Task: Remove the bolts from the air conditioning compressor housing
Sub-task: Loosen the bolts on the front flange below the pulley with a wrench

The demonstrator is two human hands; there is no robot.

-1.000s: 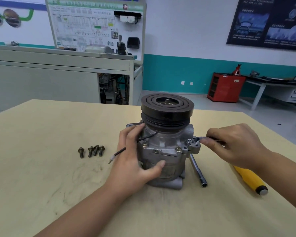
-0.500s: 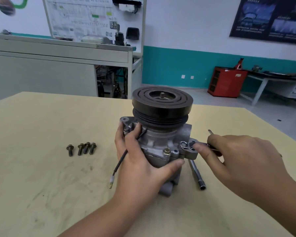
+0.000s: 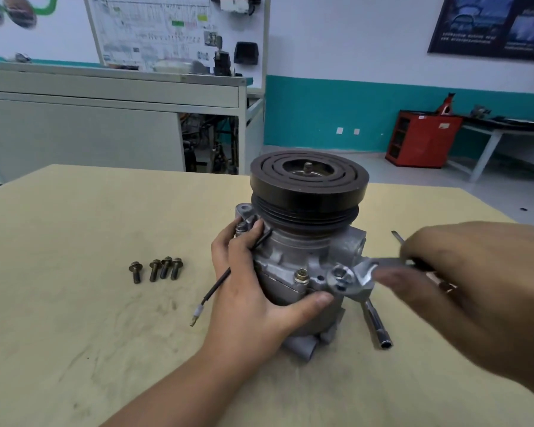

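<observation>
The aluminium compressor (image 3: 302, 257) stands upright on the tan table (image 3: 74, 334), its black pulley (image 3: 309, 180) on top. My left hand (image 3: 253, 303) wraps around the housing's left front, thumb under a brass bolt (image 3: 301, 276) still seated in the flange. My right hand (image 3: 463, 291), blurred, grips an open-end wrench (image 3: 367, 271) whose jaw sits beside the mounting ear (image 3: 339, 277) at the right front. Several removed bolts (image 3: 156, 269) lie in a row to the left. A black wire (image 3: 216, 285) hangs off the housing.
A metal socket extension bar (image 3: 378, 325) lies on the table just right of the compressor, under the wrench. Behind the table stand a grey workbench (image 3: 111, 97) with a display board, and a red cabinet (image 3: 420, 137) at the far right.
My view has moved closer. The compressor has turned a little in my left hand, and my right hand has swung the wrench around at the right-front ear. The yellow-handled tool is out of sight.
</observation>
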